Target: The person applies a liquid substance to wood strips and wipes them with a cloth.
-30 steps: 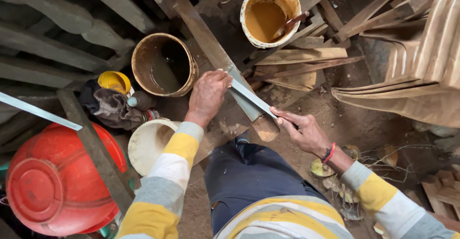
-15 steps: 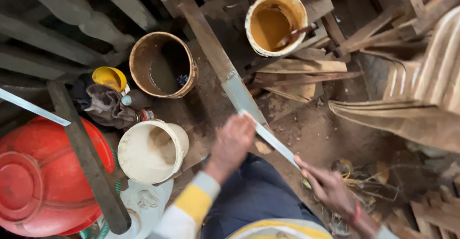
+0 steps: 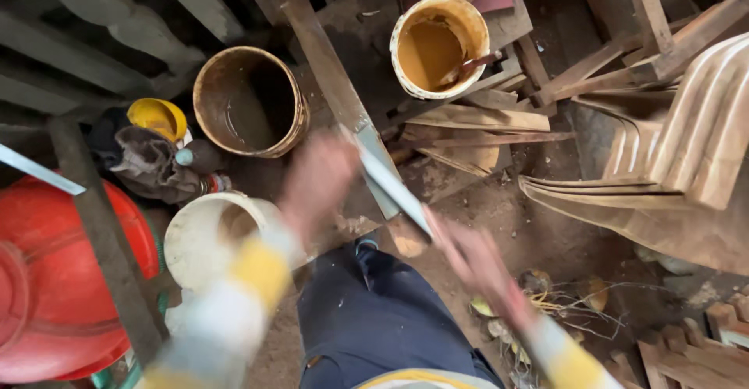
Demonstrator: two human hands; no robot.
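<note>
Left hand: the left hand (image 3: 318,180) sits at centre frame, badly blurred, over the long grey-brown wooden plank (image 3: 328,69); whether it is open or clenched cannot be told.

Right hand: the right hand (image 3: 468,258), lower centre-right and also smeared, meets the lower end of the flat pale metal blade (image 3: 394,182); it seems to be wrapped round that end, though the fingers do not resolve.

Blade: it lies slantwise along the plank's near end, from centre frame toward the lower right, flat to the wood, likely so that both hands can bear on it together.

Plank: it runs from the top centre down to the person's knee in dark blue trousers (image 3: 382,326), propped at a slope that brings the near end within reach.

Sleeves: grey and yellow striped, at the lower left and lower right.

Buckets: a rusty brown round bucket (image 3: 248,102) stands left of the plank; a yellow-stained white bucket with a stick in it (image 3: 438,44) stands upper centre-right; a cream plastic tub (image 3: 207,237) sits at lower left, all close at hand.

Left edge: a red round plastic container (image 3: 55,280), with a small yellow cup (image 3: 156,116) and a dark rag (image 3: 144,163) above it.

Right side: carved pale wooden furniture parts (image 3: 686,147) stacked on the dirt floor.
</note>
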